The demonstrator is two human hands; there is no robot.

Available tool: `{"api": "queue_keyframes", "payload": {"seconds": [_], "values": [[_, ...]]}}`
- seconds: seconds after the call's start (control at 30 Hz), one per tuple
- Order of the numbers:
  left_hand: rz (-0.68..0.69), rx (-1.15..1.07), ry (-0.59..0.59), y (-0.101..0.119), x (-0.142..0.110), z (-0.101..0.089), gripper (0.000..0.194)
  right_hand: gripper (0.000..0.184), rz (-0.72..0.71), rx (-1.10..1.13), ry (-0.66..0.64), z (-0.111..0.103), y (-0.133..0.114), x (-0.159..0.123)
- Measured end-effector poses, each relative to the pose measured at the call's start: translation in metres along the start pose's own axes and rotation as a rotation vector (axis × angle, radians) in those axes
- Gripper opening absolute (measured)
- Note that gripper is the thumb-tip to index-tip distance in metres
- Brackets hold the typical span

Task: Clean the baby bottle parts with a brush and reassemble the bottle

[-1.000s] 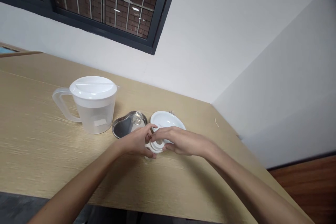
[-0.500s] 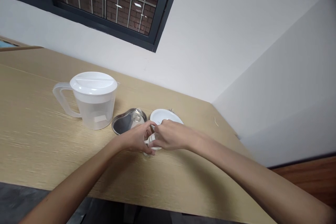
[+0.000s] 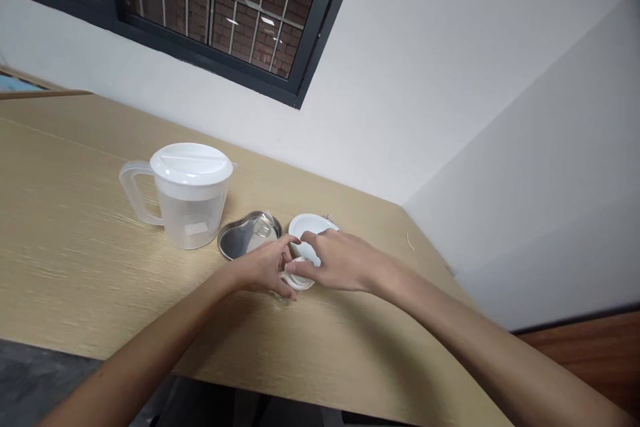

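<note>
A small white round object [image 3: 301, 281] with a ring-like rim sits between my two hands just above the table; its exact kind does not show. My left hand [image 3: 267, 267] curls round its left side, thumb below and fingers above. Over the object's top lies the thumb of my right hand [image 3: 337, 261], while the index finger stands apart from that thumb. Something clear [image 3: 283, 298] shows under my left thumb. Just behind the hands are a white dish [image 3: 306, 221] and a steel kidney dish [image 3: 235, 240] with clear packaging [image 3: 263, 227] in it.
A lidded translucent pitcher [image 3: 193, 207] stands upright at the left, its handle pointing left. The wooden table [image 3: 125, 293] meets a white wall [image 3: 360, 147] below a barred window [image 3: 215, 13]. A thin pale strip [image 3: 410, 241] lies at the right.
The fingers of my right hand have spread apart, and the white object shows its round rim more. My left hand stays round it. The whole view has shifted slightly.
</note>
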State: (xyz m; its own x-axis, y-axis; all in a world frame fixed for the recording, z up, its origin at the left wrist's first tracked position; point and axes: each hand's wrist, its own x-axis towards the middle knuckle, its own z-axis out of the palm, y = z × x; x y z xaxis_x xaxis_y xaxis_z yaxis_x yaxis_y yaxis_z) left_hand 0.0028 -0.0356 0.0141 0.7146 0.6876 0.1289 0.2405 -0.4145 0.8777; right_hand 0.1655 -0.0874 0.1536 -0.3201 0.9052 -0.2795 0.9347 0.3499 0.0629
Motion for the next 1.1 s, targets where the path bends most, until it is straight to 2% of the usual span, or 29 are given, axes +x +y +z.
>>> {"api": "queue_keyframes", "payload": {"seconds": [0.1,0.17,0.37,0.47,0.6,0.7,0.77,0.87,0.93,1.0,1.1], "values": [[0.009,0.035,0.011,0.003,-0.001,-0.001,0.088,0.05,-0.215,0.086,-0.061,0.0,0.004,-0.004],[0.03,0.033,0.006,0.005,-0.002,-0.001,0.092,0.044,-0.329,0.084,-0.079,0.004,0.005,-0.004],[0.028,-0.001,-0.01,0.004,-0.001,-0.001,0.096,0.03,-0.446,0.08,-0.037,0.012,0.006,0.003],[0.006,0.013,0.006,0.003,0.0,0.0,0.096,0.029,-0.38,0.062,-0.055,0.013,0.006,0.008],[0.031,0.035,0.015,0.002,0.0,0.001,0.084,0.029,-0.181,0.053,-0.045,0.018,-0.003,0.013],[0.039,0.013,0.014,0.002,-0.001,0.001,0.084,0.033,-0.039,0.058,-0.003,0.02,-0.012,0.015],[0.025,-0.01,-0.002,0.003,-0.001,0.0,0.088,0.04,0.048,0.077,0.0,0.02,-0.017,0.019],[0.0,-0.028,0.001,0.002,-0.001,0.0,0.096,0.061,0.168,0.111,-0.094,0.02,-0.019,0.024],[-0.003,-0.029,0.006,-0.001,-0.001,0.0,0.099,0.074,0.218,0.083,-0.119,0.021,-0.019,0.025],[0.015,-0.024,0.0,-0.003,0.0,0.0,0.1,0.08,0.245,0.016,-0.071,0.02,-0.019,0.022],[0.046,-0.022,0.0,-0.005,0.0,0.0,0.102,0.076,0.21,-0.069,0.046,0.015,-0.016,0.01]]}}
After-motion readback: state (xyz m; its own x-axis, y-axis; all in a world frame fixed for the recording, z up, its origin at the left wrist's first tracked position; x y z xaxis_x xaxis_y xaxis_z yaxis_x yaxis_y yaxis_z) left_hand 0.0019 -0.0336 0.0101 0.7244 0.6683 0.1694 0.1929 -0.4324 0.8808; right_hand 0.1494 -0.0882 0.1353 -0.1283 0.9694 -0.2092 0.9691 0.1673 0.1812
